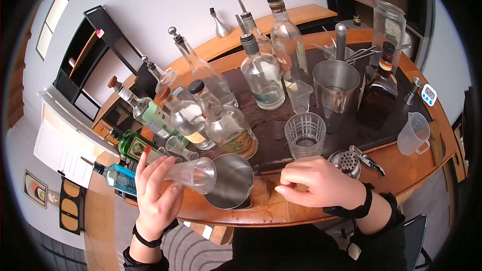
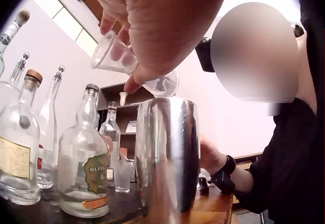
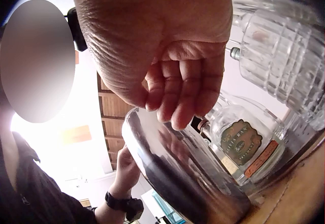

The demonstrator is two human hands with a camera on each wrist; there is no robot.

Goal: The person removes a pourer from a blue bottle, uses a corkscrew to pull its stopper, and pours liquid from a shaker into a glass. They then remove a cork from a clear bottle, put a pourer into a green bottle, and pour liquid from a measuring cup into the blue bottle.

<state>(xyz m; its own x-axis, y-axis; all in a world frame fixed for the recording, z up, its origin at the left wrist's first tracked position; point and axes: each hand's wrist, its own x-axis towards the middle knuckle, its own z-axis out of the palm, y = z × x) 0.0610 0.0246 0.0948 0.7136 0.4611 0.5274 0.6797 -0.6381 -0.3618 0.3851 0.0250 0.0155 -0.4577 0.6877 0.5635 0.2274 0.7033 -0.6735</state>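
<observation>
In the head view, our left hand (image 1: 158, 190) is gripping a clear jigger (image 1: 193, 174), tilting it over the metal tin (image 1: 228, 180) between our 2 hands; our right hand (image 1: 315, 183) is curling loosely, holding nothing; we are probably pouring, the next move likely calling for a steady tilt; past that hand, a glass (image 1: 304, 138) is looking empty; in the left wrist view, we are making out no liquid in the jigger; in the right wrist view, the tin is standing beside our right hand.
</observation>
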